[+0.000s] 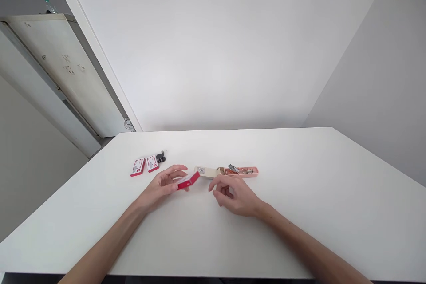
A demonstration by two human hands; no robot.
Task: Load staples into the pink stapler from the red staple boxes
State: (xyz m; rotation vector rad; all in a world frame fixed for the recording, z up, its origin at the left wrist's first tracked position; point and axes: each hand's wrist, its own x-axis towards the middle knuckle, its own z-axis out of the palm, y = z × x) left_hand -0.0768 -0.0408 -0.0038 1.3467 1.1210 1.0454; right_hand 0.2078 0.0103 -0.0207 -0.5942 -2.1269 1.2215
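Note:
My left hand point(165, 185) grips a small red-and-white cardboard box point(189, 180) between thumb and fingers, tilted just above the tabletop. Across from it, my right hand point(234, 194) hovers with bent fingers, thumb and index finger apart, and nothing shows between them. Behind the right hand lies a narrow hinged case, with a cream half point(208, 172) bearing a printed square code and a pink half point(253, 171) holding small items. A shiny metal piece point(233, 168) sticks up from the pink half; its kind is too small to tell. My right hand partly covers the case's front edge.
Two more red-and-white boxes, one on the left point(137, 167) and one beside it point(152, 163), lie on the white table point(299, 204). Small black items point(160, 157), apparently binder clips, sit next to them. A wall point(226, 53) stands behind the table.

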